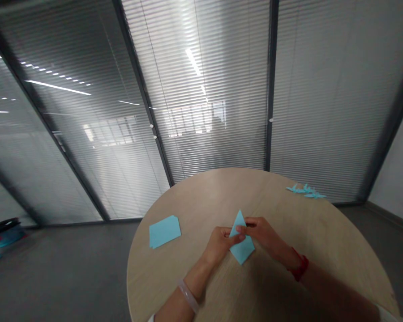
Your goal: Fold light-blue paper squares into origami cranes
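A light blue sheet of origami paper (242, 253), folded into a kite shape with its narrow point away from me, is between my two hands over the round table. My left hand (219, 245) grips its left edge, thumb lying across the front. From the right side, my right hand (262, 233) pinches the paper near the middle, its thumb close to the left thumb. The fingers behind the paper are partly hidden.
On the wooden table (201, 197), a stack of light blue paper (165, 231) lies to the left. Several folded blue paper figures (305, 191) sit near the far right edge. Glass panels with blinds (215, 89) stand behind the table.
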`<move>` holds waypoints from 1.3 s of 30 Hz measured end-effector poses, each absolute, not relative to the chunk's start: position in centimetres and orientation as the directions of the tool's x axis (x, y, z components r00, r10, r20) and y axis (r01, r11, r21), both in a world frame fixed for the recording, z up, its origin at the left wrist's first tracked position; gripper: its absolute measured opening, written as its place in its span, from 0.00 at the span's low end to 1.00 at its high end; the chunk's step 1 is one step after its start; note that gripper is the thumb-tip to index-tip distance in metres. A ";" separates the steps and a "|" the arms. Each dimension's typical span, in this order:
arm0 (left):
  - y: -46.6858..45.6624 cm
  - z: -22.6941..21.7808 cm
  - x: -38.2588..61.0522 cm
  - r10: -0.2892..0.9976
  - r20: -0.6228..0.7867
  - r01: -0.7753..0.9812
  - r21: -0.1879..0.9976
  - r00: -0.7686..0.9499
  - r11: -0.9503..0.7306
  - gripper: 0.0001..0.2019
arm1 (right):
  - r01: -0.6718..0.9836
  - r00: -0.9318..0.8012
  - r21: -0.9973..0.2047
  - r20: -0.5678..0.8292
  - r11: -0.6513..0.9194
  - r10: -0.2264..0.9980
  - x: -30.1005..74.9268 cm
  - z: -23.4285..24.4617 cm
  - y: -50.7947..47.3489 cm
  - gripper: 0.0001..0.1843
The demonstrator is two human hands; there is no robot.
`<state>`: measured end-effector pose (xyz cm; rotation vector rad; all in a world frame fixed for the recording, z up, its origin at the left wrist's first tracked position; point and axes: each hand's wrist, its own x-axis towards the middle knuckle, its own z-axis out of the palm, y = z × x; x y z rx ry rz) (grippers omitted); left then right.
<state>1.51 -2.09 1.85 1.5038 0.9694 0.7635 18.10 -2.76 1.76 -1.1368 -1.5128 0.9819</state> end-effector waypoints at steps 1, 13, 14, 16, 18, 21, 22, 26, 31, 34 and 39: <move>-2.1 1.9 1.5 0.893 -0.054 0.176 0.984 0.447 -0.029 0.25 | 0.191 -0.099 -0.955 0.213 0.229 0.972 18.1 1.7 -2.7 0.17; -2.2 2.3 1.2 0.880 -0.108 0.309 0.950 0.463 -0.046 0.24 | 0.122 0.107 -0.968 0.231 0.218 0.967 18.6 2.3 -2.8 0.18; -2.2 2.3 1.0 0.878 -0.109 0.313 0.949 0.466 -0.048 0.23 | 0.118 0.106 -0.969 0.228 0.215 0.968 18.5 2.4 -2.9 0.18; -2.1 2.3 0.8 0.871 -0.112 0.314 0.948 0.478 -0.051 0.23 | 0.088 0.098 -0.974 0.217 0.209 0.971 18.2 2.6 -3.1 0.18; -2.1 2.2 0.7 0.864 -0.110 0.308 0.950 0.491 -0.054 0.23 | 0.049 0.085 -0.978 0.206 0.203 0.975 18.0 2.7 -3.3 0.17; -2.1 2.2 0.7 0.845 -0.083 0.262 0.963 0.528 -0.070 0.23 | 0.049 0.053 -0.975 0.221 0.218 0.974 17.9 2.6 -3.1 0.16; -2.1 2.2 0.7 0.846 -0.068 0.246 0.966 0.529 -0.076 0.24 | 0.067 0.038 -0.971 0.233 0.230 0.972 17.9 2.5 -3.0 0.16; -2.0 2.5 1.0 0.890 -0.006 0.231 0.966 0.457 -0.113 0.27 | 0.153 -0.030 -0.956 0.249 0.251 0.968 17.9 1.9 -2.6 0.16; -2.0 2.6 1.0 0.889 0.041 0.278 0.942 0.456 -0.186 0.27 | 0.170 -0.034 -0.950 0.260 0.262 0.965 17.8 1.6 -2.6 0.16; -2.1 2.6 1.0 0.896 0.075 0.314 0.921 0.438 -0.231 0.26 | 0.144 -0.033 -0.956 0.253 0.255 0.967 17.7 1.7 -2.6 0.15; -2.0 2.5 1.0 0.923 0.140 0.372 0.885 0.359 -0.279 0.25 | 0.084 -0.092 -0.970 0.221 0.229 0.971 17.7 1.6 -2.5 0.14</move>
